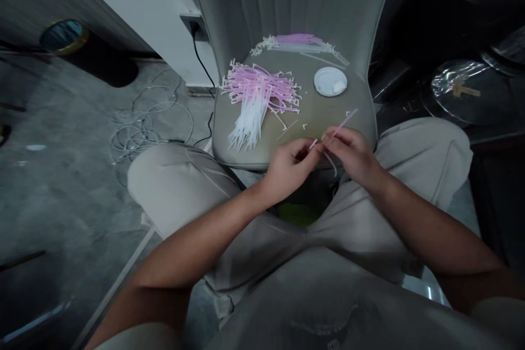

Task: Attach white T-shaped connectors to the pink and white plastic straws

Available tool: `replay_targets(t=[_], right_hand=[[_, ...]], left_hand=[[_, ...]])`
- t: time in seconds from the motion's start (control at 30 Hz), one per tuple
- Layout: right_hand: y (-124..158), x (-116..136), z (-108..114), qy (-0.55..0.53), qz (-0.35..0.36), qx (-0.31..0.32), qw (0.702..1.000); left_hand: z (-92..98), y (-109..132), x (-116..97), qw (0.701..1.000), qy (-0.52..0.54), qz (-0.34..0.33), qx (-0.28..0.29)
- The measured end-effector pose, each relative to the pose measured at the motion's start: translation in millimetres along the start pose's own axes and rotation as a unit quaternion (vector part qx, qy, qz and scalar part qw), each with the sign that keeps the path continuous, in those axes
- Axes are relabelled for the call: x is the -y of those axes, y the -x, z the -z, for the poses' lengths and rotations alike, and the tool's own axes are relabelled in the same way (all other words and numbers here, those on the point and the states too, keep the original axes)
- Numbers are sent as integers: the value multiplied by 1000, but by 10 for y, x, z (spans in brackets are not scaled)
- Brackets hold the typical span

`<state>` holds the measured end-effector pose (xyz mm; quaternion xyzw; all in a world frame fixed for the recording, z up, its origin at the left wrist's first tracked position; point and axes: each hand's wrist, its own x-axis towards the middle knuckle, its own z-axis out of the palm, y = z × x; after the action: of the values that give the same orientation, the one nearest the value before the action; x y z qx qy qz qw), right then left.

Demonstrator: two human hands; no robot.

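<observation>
My left hand (289, 167) is closed in a pinch above the front edge of the chair seat (270, 159). A short white piece (314, 143) pokes out of its fingertips. Touching it, my right hand (353, 154) pinches a thin pink plastic strip (346, 121) that slants up to the right. Another pale strip (330, 164) curves down below the fingers; I cannot tell which hand holds it. On the seat lies a pile of pink strips (262, 85) with small white angled ends, partly under a fan of white strips (248, 120).
A bundle of pink and white strips (299, 42) lies against the backrest. A round white dish (329, 81) holds something small and white. Small white angled pieces (304, 126) are scattered on the seat. Coiled cable (141, 128) and a dark cylinder (102, 57) are on the left floor.
</observation>
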<state>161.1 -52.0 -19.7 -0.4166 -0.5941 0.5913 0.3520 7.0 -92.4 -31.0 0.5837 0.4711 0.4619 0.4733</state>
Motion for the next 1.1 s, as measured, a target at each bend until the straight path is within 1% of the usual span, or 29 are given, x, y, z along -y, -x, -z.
replay_targets(t=[0.07, 0.1, 0.27, 0.37, 0.43, 0.5, 0.63, 0.77, 0.9, 1.1], right_hand=[[1, -17, 17, 7, 6, 32, 999], [-2, -27, 23, 9, 12, 33, 999], [-35, -81, -1, -21, 39, -27, 999], [-43, -100, -47, -76, 45, -51, 995], [-34, -96, -76, -110, 37, -55, 992], [-15, -78, -98, -126, 24, -47, 991], [35, -30, -114, -122, 5, -13, 992], [71, 13, -108, -94, 18, -5, 995], [86, 43, -97, -61, 20, -8, 998], [81, 5, -97, -71, 30, 6, 997]], left_hand=[[6, 3, -6, 1000, 3, -3, 9], [8, 4, -9, 1000, 4, -2, 11], [13, 5, -17, 1000, -16, 4, -1], [11, 6, -28, 1000, -17, -6, 22], [15, 7, -46, 999, -20, -16, 40], [23, 6, -69, 998, -23, -27, 49], [47, 7, -111, 996, -36, -44, 68], [65, 12, -128, 995, -68, -45, 61], [73, 11, -130, 993, -74, -60, 66], [77, 6, -139, 992, -77, -71, 67]])
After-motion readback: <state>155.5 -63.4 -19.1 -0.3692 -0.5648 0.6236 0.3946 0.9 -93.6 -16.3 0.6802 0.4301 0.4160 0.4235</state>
